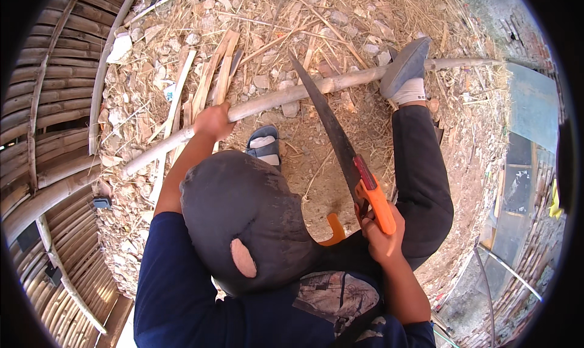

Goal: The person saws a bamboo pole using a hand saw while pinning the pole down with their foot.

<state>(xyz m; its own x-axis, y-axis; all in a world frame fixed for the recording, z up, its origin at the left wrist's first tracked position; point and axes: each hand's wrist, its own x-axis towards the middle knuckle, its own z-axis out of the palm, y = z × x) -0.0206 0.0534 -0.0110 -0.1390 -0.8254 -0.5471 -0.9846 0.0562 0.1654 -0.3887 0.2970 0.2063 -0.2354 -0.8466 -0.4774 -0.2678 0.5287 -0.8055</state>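
My left hand is closed around a long, pale wooden pole, probably bamboo, that slants across the ground from lower left to upper right. My right foot, in a grey shoe, lies over the pole's right part. In my right hand is a handsaw, gripped by its orange handle. Its dark blade points up and away, crossing in view over the pole between my left hand and the shoe. Whether the teeth touch the pole, I cannot tell.
Split wood strips lie beyond my left hand among stones and straw. A slatted bamboo wall stands at the left. Grey-blue panels lean at the right. An orange curved piece shows by my lap.
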